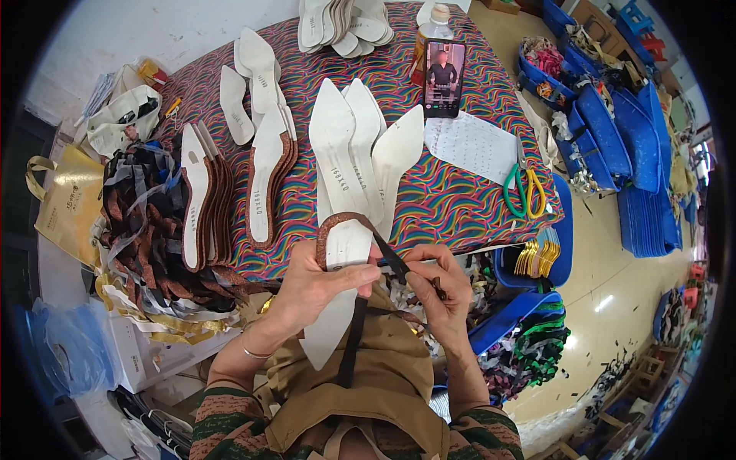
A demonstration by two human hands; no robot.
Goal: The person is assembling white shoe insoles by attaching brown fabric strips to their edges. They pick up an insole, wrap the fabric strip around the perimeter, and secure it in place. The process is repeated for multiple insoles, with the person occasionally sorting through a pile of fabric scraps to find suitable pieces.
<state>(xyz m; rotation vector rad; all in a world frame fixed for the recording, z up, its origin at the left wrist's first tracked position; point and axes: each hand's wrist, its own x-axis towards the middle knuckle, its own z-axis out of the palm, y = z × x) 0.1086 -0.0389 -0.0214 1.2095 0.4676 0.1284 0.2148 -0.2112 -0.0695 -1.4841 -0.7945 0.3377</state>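
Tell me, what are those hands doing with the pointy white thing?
The person's left hand holds a pointed white insole. The right hand pinches a dark strip that runs into the brown edging curving around the insole's rounded end. On the patterned tablecloth lie brown-edged insoles and plain white ones.

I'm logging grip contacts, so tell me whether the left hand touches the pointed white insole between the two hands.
Touching. The head view shows it plainly: the left hand grips the pointed white insole, its thumb lying across the face.
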